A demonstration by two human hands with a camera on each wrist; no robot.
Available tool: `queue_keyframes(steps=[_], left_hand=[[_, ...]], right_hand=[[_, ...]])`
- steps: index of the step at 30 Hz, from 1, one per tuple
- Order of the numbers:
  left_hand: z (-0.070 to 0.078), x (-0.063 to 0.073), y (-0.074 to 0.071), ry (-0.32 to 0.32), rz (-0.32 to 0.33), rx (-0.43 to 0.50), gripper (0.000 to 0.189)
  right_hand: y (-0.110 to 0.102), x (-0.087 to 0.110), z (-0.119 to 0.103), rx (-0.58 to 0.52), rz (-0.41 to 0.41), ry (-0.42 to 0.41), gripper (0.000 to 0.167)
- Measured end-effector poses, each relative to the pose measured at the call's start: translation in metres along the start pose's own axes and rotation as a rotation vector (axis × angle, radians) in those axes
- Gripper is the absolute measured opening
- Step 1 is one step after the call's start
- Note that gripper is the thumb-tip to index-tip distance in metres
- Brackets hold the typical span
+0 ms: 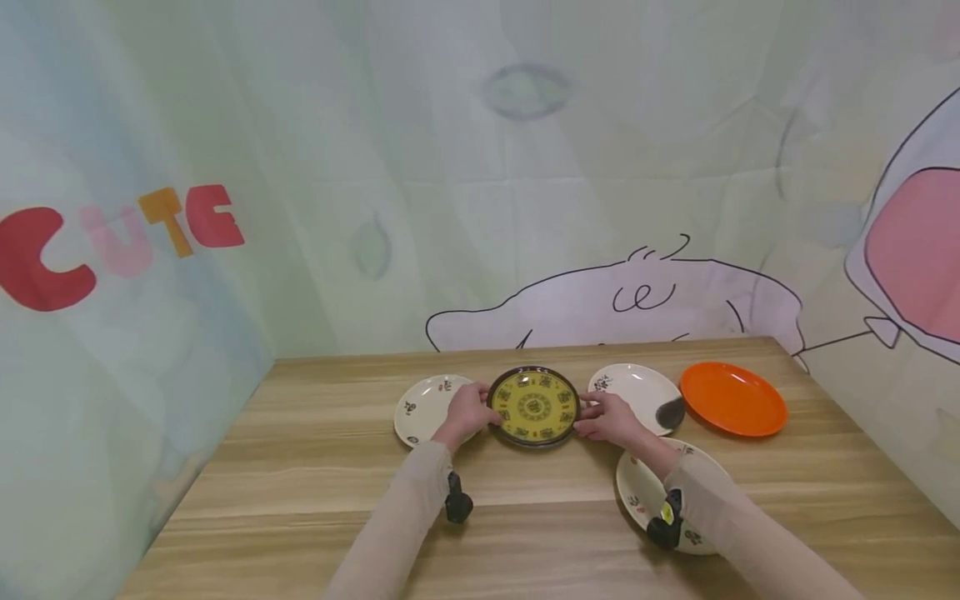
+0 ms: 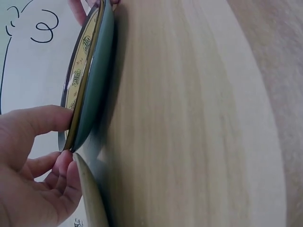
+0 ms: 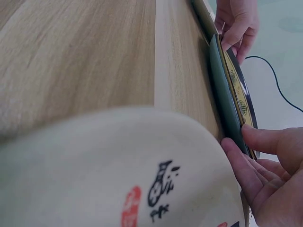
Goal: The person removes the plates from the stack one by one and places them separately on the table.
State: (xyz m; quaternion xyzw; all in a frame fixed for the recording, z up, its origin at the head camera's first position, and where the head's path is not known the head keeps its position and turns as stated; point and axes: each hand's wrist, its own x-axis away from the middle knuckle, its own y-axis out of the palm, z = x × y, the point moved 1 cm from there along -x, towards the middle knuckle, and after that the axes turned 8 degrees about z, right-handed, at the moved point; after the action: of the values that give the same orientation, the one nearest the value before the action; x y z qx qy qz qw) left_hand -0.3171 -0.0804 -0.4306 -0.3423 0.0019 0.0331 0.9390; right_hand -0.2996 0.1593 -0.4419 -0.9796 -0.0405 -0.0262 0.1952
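Observation:
A round yellow plate with a dark rim and printed patterns is held between both hands near the table's back; its outside looks teal in the left wrist view. My left hand pinches its left edge, thumb on top and fingers beneath. On the opposite edge, my right hand pinches in the same way, thumb over the rim. Partly behind the left hand lies a white patterned plate. Another white plate with a dark grey patch lies just beyond the right hand.
An orange plate lies at the back right of the wooden table. Under the right forearm is one more patterned white plate. A printed cloth hangs behind the table and along its left side.

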Motion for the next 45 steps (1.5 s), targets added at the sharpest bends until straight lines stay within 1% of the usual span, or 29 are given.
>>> queue_keyframes(steps=[4,8,14,17,21,26,34,38,45], left_hand=[[-0.001,0.000,-0.002,-0.026,-0.007,0.027,0.060],[-0.002,0.001,-0.003,-0.044,-0.023,0.079,0.058],[-0.004,0.001,-0.006,-0.026,-0.044,0.120,0.058],[-0.004,0.001,-0.009,-0.019,-0.067,0.165,0.058],[-0.004,0.001,-0.012,-0.036,-0.103,0.226,0.057],[-0.001,0.003,-0.014,-0.049,-0.128,0.257,0.056],[0.002,0.005,-0.018,-0.049,-0.113,0.297,0.056],[0.001,0.005,-0.020,-0.050,-0.111,0.294,0.056],[-0.004,0.003,-0.030,-0.051,-0.075,0.269,0.056]], right_hand=[[0.001,0.000,0.001,0.006,0.000,-0.005,0.059],[0.001,-0.001,0.003,0.000,0.004,-0.010,0.059],[0.002,-0.001,0.004,0.004,0.011,-0.019,0.059],[0.002,-0.001,0.004,0.009,0.014,-0.018,0.059],[0.002,-0.001,0.005,0.016,0.015,-0.010,0.059],[0.002,-0.001,0.004,0.014,0.015,-0.004,0.059],[0.002,0.000,0.002,0.022,0.013,-0.011,0.058],[0.001,0.000,0.001,0.022,0.017,-0.006,0.058],[0.001,0.001,-0.001,0.029,0.015,0.003,0.057]])
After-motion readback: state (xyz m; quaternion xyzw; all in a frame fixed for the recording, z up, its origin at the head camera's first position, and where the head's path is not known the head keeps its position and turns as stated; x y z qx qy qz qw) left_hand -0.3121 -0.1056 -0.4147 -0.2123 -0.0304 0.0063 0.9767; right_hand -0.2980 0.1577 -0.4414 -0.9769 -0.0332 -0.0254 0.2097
